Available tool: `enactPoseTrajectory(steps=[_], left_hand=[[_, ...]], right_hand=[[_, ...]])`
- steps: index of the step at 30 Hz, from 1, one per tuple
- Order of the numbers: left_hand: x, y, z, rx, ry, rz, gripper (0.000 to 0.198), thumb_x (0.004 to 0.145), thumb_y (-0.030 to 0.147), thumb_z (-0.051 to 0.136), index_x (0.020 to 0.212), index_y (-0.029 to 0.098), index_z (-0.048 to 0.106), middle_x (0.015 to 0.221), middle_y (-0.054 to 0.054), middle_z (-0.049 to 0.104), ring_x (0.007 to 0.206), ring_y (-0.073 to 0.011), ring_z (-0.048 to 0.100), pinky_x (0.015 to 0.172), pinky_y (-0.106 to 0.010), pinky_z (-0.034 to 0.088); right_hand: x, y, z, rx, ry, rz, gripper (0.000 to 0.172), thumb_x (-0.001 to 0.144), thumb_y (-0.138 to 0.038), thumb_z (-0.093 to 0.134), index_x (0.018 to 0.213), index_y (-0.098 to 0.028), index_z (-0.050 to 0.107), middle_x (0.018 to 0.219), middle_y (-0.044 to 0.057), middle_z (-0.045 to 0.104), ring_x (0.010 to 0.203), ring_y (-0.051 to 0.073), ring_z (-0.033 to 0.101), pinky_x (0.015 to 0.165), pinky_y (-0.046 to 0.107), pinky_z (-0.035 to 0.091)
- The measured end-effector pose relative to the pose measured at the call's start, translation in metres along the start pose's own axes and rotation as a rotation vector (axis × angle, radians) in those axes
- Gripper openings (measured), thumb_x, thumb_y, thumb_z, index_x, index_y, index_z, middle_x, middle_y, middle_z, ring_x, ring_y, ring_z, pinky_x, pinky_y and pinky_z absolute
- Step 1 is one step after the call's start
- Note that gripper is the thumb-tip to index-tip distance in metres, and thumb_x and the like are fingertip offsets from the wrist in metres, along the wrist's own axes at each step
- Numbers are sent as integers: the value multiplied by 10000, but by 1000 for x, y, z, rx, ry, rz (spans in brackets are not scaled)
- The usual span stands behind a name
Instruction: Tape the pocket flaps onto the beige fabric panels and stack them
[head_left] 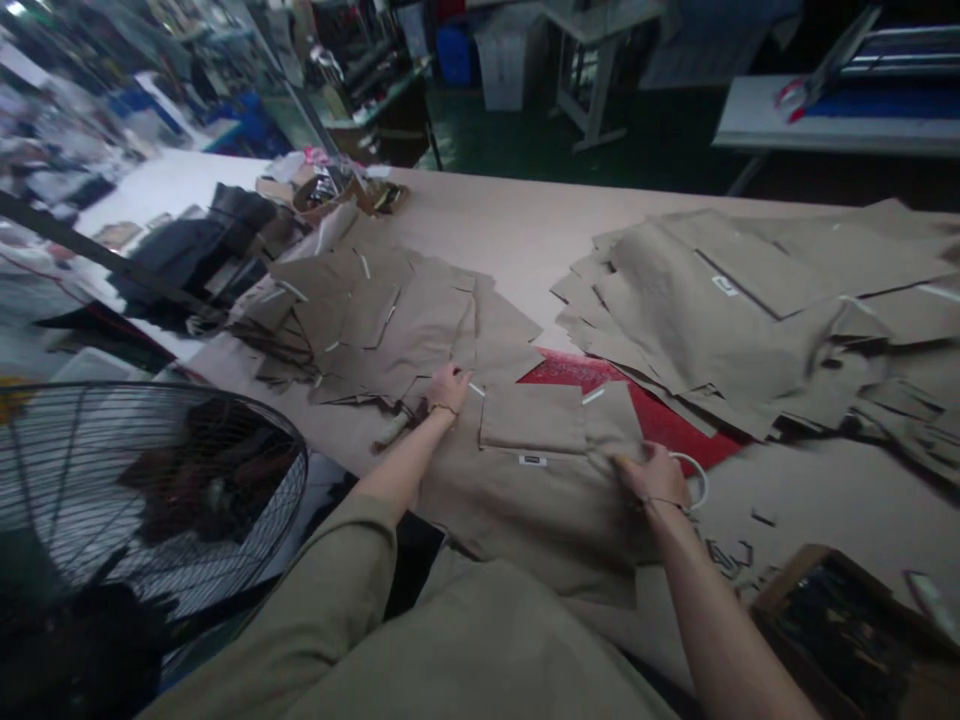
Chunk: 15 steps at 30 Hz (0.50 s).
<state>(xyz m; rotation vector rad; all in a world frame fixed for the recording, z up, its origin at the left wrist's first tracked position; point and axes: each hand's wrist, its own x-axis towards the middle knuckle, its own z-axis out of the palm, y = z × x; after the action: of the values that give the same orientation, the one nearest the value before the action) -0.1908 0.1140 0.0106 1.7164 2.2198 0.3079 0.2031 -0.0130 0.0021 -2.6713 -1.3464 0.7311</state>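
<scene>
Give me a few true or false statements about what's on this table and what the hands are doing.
The right hand pinches the edge of a khaki fabric panel. True.

The left hand is holding scissors. False: it rests on khaki fabric pieces with no tool in it.

A red sheet lies partly under the fabric on the table. True.

A wire-guarded fan stands to the right of the hands. False: the fan stands to their left.
</scene>
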Motion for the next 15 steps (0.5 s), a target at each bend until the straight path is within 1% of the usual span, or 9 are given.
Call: enactPoseTrajectory(steps=[3,4,6,8,9,10,12,14,15], left_hand=[[43,-11,-10,38,154,-101,616,905,478,662,1427,182,521,1433,-178,591,1350,-317,506,1068,-427,446],[55,-14,-10,52,156,-117,654,879,483,684,1434,178,516,1457,-185,572,1371,-324,483,1074,-433,438],[73,-17,-7,86,103,-143,585,876,481,666,1366,172,578,1434,-190,589,1355,-336,494,1060,-450,445],[85,-21,-3,123,59,-176,448,904,466,612,1236,169,660,1339,-181,651,1277,-340,556,1025,-458,469],[90,-23,-2,137,46,-180,410,911,451,600,1199,170,678,1315,-175,666,1249,-339,576,1010,-455,481],[94,-25,-2,137,29,-172,383,912,433,598,1175,170,691,1307,-168,674,1226,-332,595,999,-444,494],[101,-30,-5,63,-89,-89,367,885,411,644,1173,190,704,1271,-118,709,1162,-284,645,985,-384,517],[104,-34,-15,-17,-211,8,372,833,343,703,1181,213,707,1180,-60,752,1058,-225,690,936,-308,544],[104,-35,-23,-31,-235,25,348,822,315,706,1156,220,717,1104,-39,770,981,-204,706,886,-284,560]], right_hand=[[4,2,6,139,-2,-45,588,730,-444,741,1223,-126,696,1083,176,726,968,307,689,832,390,540],[5,-2,3,183,-16,-100,505,718,-405,741,1146,-137,724,1041,152,738,935,286,692,816,368,538],[12,-19,-16,252,-61,-287,349,714,-358,736,1009,-174,756,985,103,749,896,244,687,802,327,525],[34,-47,-50,296,-93,-482,257,728,-339,741,938,-192,765,942,65,750,858,207,672,796,294,507],[53,-63,-73,319,-81,-534,252,736,-327,745,944,-186,768,919,53,748,836,189,663,787,279,498],[77,-77,-97,351,-24,-525,264,735,-304,750,958,-162,765,915,47,745,819,172,651,778,260,489],[135,-95,-148,413,133,-377,313,766,-255,728,1022,-75,743,897,57,731,745,121,610,736,228,460],[189,-95,-195,427,315,-182,333,813,-210,670,1055,14,712,867,79,707,671,73,567,682,209,422],[211,-90,-215,418,402,-136,356,821,-189,648,1088,42,692,880,104,707,651,77,554,651,214,418]])
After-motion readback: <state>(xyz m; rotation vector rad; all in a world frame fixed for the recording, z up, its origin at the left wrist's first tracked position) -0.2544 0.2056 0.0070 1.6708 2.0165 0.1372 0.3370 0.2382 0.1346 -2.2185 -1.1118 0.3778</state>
